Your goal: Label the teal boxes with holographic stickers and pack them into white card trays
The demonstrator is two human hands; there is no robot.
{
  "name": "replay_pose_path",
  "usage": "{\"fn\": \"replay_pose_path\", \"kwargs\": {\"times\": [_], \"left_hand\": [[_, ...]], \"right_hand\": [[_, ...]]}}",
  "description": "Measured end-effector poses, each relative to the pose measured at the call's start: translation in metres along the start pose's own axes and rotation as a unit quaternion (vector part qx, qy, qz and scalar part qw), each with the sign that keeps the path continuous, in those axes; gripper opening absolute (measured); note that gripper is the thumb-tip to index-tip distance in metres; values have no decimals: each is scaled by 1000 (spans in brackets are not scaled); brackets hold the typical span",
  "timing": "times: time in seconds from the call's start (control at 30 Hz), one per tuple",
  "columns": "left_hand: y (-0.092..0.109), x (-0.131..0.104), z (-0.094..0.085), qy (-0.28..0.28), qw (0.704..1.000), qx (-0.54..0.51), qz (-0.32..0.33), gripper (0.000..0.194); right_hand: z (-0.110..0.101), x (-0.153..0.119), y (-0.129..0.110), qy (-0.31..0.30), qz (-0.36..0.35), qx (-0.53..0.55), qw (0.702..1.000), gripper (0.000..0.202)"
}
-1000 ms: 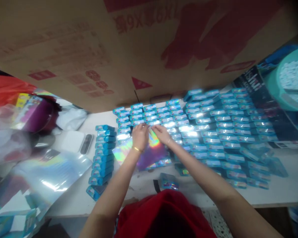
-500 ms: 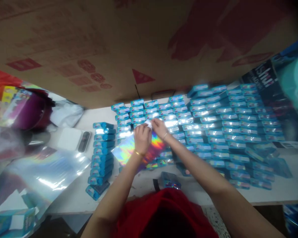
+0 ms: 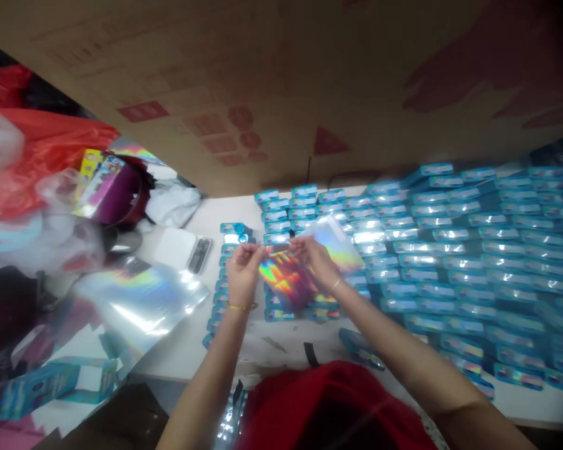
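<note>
A shiny holographic sheet (image 3: 286, 284) with rainbow reflections hangs between my two hands above the rows of small boxes. My left hand (image 3: 244, 269) pinches its upper left edge between thumb and fingers. On the other side my right hand (image 3: 315, 259) is closed on the upper edge, and a paler part of the film spreads out past its fingers. Beneath and around are many small teal boxes (image 3: 417, 259) set in rows, their light labels catching glare. Motion blurs the fingertips somewhat.
A large cardboard box (image 3: 272, 75) walls off the back of the white table (image 3: 267, 344). To the left lie a white device (image 3: 176, 247), a large holographic film (image 3: 145, 312), a purple container (image 3: 122, 194), red plastic bags (image 3: 51, 156) and an opened teal carton (image 3: 60, 381).
The view has swung left. My hands, close together before, are now apart, with the sheet turned and stretched between them and part of it spreading right.
</note>
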State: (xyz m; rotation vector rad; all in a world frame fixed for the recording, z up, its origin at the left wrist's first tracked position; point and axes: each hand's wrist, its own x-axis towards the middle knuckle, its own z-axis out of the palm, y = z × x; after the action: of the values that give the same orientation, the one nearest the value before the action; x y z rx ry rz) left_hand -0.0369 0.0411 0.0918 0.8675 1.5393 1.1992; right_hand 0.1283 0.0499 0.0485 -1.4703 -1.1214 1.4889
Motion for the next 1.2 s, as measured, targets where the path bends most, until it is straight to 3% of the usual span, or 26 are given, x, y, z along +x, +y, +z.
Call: {"fn": "replay_pose_path", "kwargs": {"times": [0.13, 0.23, 0.37, 0.5, 0.7, 0.9, 1.07, 1.13, 1.2], "left_hand": [[-8, 16, -34, -20, 999, 15, -23, 22], [-17, 32, -53, -24, 999, 21, -41, 24], [-30, 70, -73, 3, 997, 78, -26, 21], [-41, 114, -86, 31, 972, 228, 42, 14], [-60, 148, -94, 16, 951, 300, 80, 7], [-72, 155, -94, 16, 932, 348, 98, 6], [-72, 154, -90, 28, 898, 429, 92, 4], [-74, 155, -91, 47, 894, 439, 78, 15], [-79, 158, -94, 70, 907, 413, 46, 45]], "right_hand": [[49, -8, -5, 1, 10, 109, 994, 37], [71, 7, -3, 32, -26, 99, 994, 29], [90, 39, 0, 71, -97, -86, 989, 24], [110, 68, -1, 101, -126, -296, 942, 20], [129, 91, 14, 101, -138, -423, 890, 20], [135, 99, 26, 86, -138, -468, 869, 23], [139, 103, 25, 66, -149, -500, 851, 24], [139, 104, 23, 64, -142, -500, 852, 22], [138, 104, 23, 59, -138, -497, 855, 22]]}}
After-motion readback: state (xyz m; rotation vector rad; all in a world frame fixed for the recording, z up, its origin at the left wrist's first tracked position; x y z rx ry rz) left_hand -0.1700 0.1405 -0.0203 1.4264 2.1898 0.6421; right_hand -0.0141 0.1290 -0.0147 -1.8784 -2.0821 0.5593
